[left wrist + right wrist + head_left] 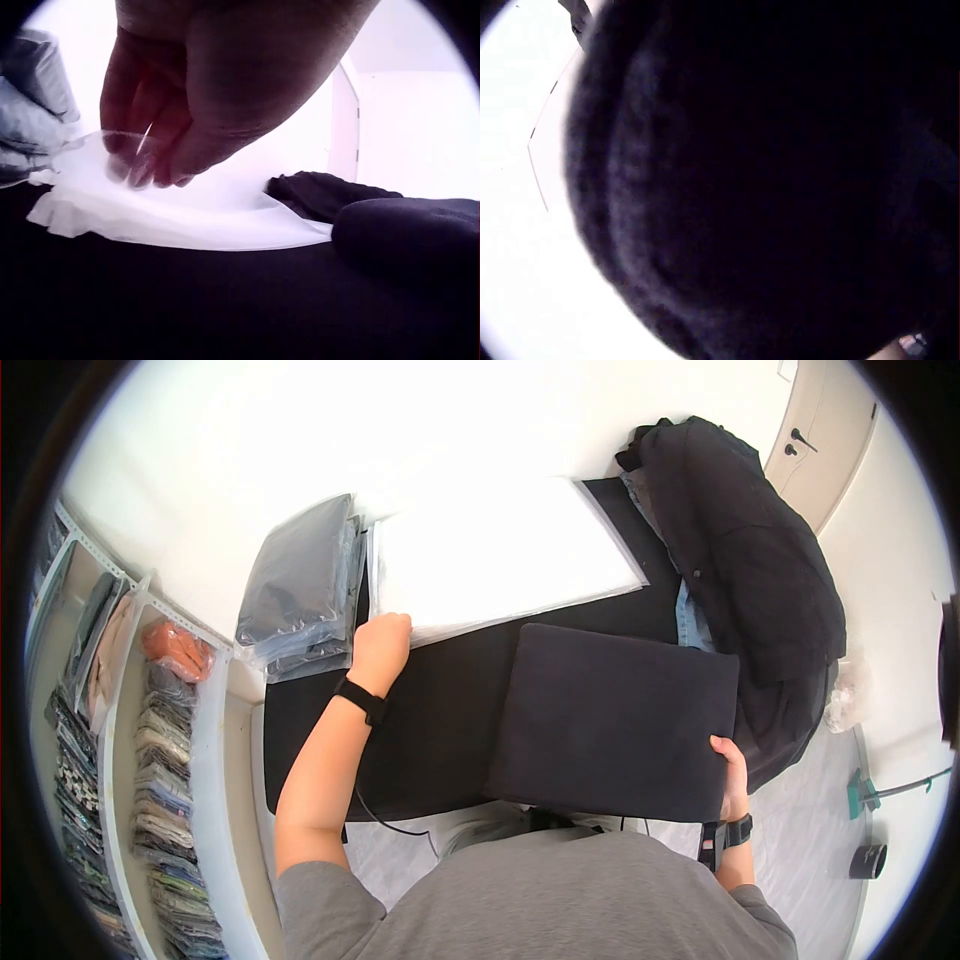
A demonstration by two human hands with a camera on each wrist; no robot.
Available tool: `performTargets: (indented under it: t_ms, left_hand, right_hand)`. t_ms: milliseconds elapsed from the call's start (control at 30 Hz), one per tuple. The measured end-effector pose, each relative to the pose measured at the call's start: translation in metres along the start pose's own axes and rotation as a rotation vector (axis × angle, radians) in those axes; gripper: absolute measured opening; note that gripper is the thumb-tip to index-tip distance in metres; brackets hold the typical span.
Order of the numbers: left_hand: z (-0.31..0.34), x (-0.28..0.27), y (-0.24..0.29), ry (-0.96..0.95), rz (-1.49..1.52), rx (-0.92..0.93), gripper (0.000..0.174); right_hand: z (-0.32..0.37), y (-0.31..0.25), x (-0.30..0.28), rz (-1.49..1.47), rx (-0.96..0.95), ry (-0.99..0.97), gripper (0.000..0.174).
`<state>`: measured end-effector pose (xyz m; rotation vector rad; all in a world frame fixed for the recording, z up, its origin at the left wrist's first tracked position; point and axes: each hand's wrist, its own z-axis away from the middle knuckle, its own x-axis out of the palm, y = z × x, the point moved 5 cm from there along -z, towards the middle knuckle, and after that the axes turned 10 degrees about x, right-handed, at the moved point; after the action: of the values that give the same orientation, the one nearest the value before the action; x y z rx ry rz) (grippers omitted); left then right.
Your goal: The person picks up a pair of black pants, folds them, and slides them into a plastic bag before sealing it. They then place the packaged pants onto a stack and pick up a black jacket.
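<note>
A neatly folded dark garment (620, 720) lies flat and squarish at the front right of the black table, in front of the person. My right hand (735, 775) grips its right edge, thumb on top and the other fingers hidden beneath. In the right wrist view the folded garment's dark layered edge (641, 180) fills most of the picture. Farther back lies a stack of clear-white plastic bags (500, 550). At its near left corner, my left hand (382, 650) pinches the top bag. The left wrist view shows those fingertips on the thin, crinkled plastic (202, 225).
Bagged grey garments (305, 575) are stacked at the table's left. Dark clothes (740, 550) are heaped at the right, with some blue denim (692, 622) below. A shelf (210, 760) of packed clothes stands at the left. The black tabletop (430, 730) shows between the hands.
</note>
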<state>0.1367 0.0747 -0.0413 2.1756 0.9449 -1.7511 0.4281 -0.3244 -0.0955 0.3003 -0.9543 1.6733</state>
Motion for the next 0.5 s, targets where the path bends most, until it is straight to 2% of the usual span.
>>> performTargets:
  t_ms: [33,100,167,233,267,300,367,400,433,467,500]
  left_hand:
    - [-0.001,-0.006,0.01,-0.016,0.017,0.018,0.013]
    - [-0.001,-0.017,0.031,-0.032,0.034,0.038,0.014]
    - [0.0,-0.024,0.055,-0.082,0.067,0.083,0.011]
    - [0.0,-0.025,0.078,-0.123,0.12,0.14,0.009]
    - [-0.001,-0.027,0.089,-0.143,0.174,0.157,0.009]
    - [-0.004,-0.032,0.101,-0.161,0.231,0.174,0.009]
    - [-0.014,-0.038,0.126,-0.215,0.363,0.159,0.012]
    - [-0.02,-0.041,0.14,-0.272,0.488,0.22,0.016]
    - [-0.027,-0.048,0.158,-0.326,0.63,0.244,0.024]
    - [-0.028,-0.059,0.175,-0.427,1.034,0.245,0.027]
    - [-0.028,-0.069,0.188,-0.525,1.438,0.241,0.031]
  right_hand:
    - [0.003,-0.001,0.004,0.001,-0.008,-0.001,0.043]
    - [0.015,-0.008,0.014,-0.009,-0.159,-0.024,0.043]
    - [0.05,-0.022,0.037,0.046,-0.305,0.033,0.043]
    - [0.076,-0.045,0.036,0.084,-0.497,0.112,0.044]
    - [0.086,-0.054,0.031,-0.005,-0.527,0.089,0.046]
    - [0.102,-0.065,0.032,0.01,-0.652,0.196,0.047]
    - [0.128,-0.078,0.044,-0.087,-0.736,0.136,0.047]
    - [0.136,-0.084,0.05,-0.08,-0.746,0.139,0.047]
    - [0.147,-0.091,0.052,-0.157,-0.872,0.192,0.04]
    - [0.156,-0.096,0.051,-0.236,-0.998,0.241,0.034]
    - [0.158,-0.103,0.046,-0.231,-1.007,0.242,0.034]
